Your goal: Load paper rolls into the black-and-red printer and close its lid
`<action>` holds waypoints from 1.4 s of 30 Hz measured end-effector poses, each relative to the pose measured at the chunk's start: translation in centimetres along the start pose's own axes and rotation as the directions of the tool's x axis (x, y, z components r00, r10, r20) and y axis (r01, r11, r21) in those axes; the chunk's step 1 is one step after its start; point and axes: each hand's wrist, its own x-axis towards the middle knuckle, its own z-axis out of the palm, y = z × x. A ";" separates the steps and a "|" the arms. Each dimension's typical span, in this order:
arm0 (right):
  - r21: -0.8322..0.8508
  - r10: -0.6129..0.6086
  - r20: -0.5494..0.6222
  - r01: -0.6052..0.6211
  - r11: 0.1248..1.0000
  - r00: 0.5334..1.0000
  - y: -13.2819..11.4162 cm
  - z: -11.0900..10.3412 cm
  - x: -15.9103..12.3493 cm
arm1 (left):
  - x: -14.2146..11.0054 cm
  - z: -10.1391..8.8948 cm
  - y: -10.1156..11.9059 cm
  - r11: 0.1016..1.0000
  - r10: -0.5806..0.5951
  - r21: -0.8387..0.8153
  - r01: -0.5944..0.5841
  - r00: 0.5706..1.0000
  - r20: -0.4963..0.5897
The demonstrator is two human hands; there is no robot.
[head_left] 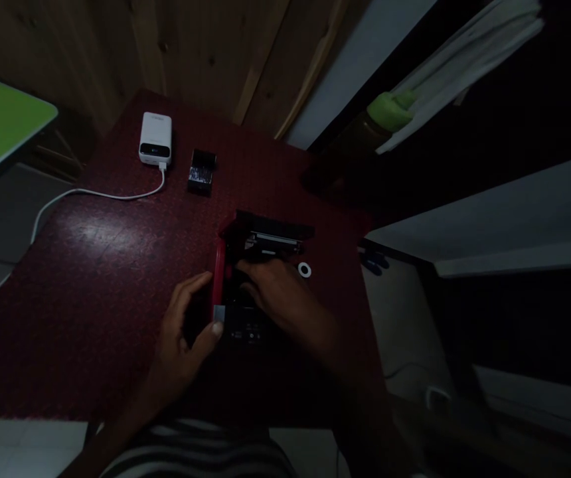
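In front of me on the table stands a red and black box-like device (220, 272) with its dark lid (275, 226) raised. It looks like a small printer. My left hand (180, 338) is at its left side, fingers apart, with the thumb on the front corner and a fingertip against the red wall. My right hand (278, 292) reaches into the device with curled fingers. Its fingertips are lost in the dark interior, so what they hold cannot be made out. Beside the right hand lies a white ring-shaped piece (305, 269) with a dark centre.
Farther back are a white power bank (155, 136) with a plugged-in white cable (116, 196) and a small dark object with a silvery patterned part (200, 174). A bottle with a green cap (390, 111) rises at the right. A green tabletop (1, 126) is at the left.
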 end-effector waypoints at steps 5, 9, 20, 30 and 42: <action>0.127 -0.022 -0.081 0.032 0.991 0.996 0.7 1.1 0.2 | 0.0 -0.2 -0.1 1.000 0.000 0.030 0.000 1.000 0.001; 0.219 -0.116 -0.234 0.169 0.961 0.965 1.7 2.1 -0.4 | 0.1 -0.3 0.0 1.000 -0.021 0.021 0.022 1.000 -0.010; 0.300 -0.397 -0.482 0.572 0.763 0.781 3.7 2.0 -4.4 | 2.3 -0.7 2.6 0.996 -0.086 0.012 0.087 0.992 -0.088; -0.007 -0.286 -0.821 0.492 0.870 0.495 2.4 5.7 -5.4 | 10.6 0.9 5.9 0.982 0.175 0.082 -0.169 0.982 -0.069; 0.021 -0.128 -0.860 0.285 0.958 0.495 1.1 8.2 -7.9 | 4.0 1.3 3.4 0.986 -0.160 -0.070 0.152 0.980 -0.120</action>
